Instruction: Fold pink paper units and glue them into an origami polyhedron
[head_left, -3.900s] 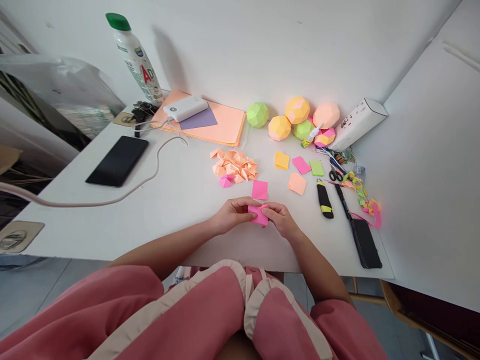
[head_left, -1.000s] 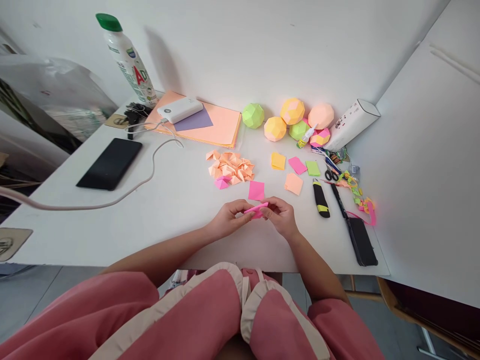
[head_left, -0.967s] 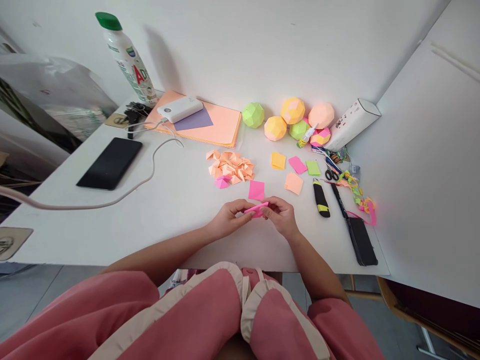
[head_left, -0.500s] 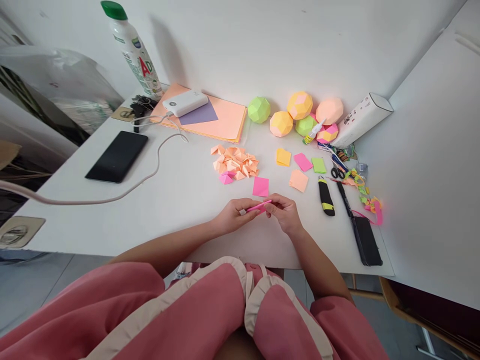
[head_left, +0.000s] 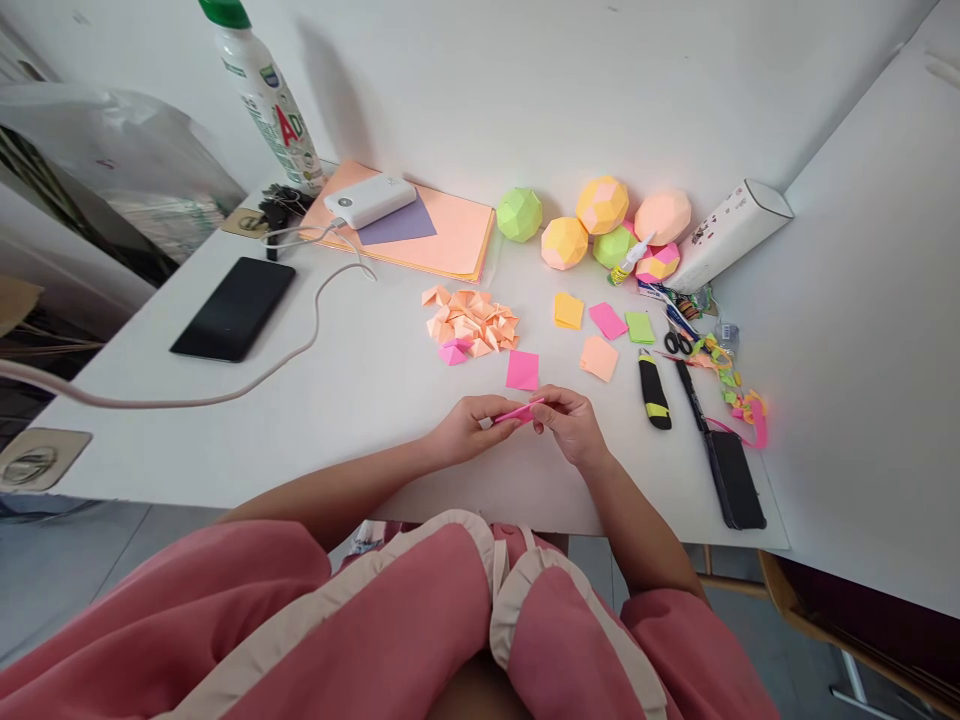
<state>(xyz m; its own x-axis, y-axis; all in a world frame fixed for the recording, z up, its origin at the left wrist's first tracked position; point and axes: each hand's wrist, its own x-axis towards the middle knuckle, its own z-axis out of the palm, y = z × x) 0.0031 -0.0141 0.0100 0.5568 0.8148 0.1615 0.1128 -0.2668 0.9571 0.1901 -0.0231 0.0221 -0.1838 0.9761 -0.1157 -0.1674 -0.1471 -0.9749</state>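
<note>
In the head view, the left hand [head_left: 466, 432] and the right hand [head_left: 576, 428] pinched a folded pink paper [head_left: 516, 413] between them — thumb and fingers closed on either end — over the near part of the white table [head_left: 330, 420]. A flat pink square [head_left: 523, 370] lay just beyond it, near a heap of peach folded pieces [head_left: 474, 322] — and a black-and-yellow cutter [head_left: 653, 388] lay to the right of the right hand.

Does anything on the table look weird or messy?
Yes, two things. One pink folded piece sits at the near edge of the peach pile, odd because everything else there is peach. And the colourful scraps near the scissors look messy, lying in a loose jumble. I see nothing spilled.
</note>
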